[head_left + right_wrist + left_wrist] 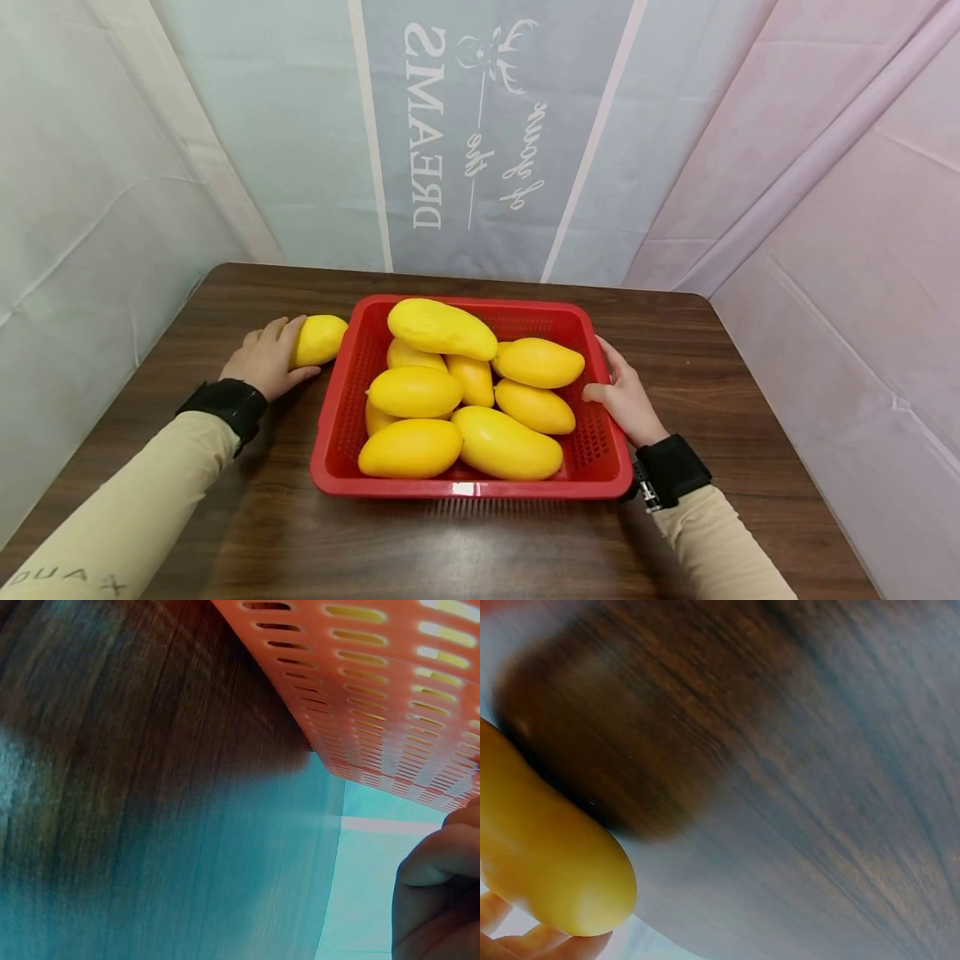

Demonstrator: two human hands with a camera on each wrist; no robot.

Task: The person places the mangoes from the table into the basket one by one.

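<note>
A red plastic basket [472, 488] with slotted walls sits at mid-table, holding several yellow mangoes [510, 443]. To its left, my left hand [264, 358] grips a single mango [321, 340], fingers over its far side and thumb at the near side. In the left wrist view that mango [551, 840] hangs close over the tabletop, with fingertips [577, 946] behind it. My right hand [628, 397] holds the basket's right rim, thumb inside and fingers outside. The right wrist view has curled fingers [442, 862] beside the slotted wall [367, 697].
The dark wood-grain table [720, 467] ends at a back edge below a hanging grey-blue cloth [495, 242] with white lettering. Pale fabric walls [862, 275] close in both sides.
</note>
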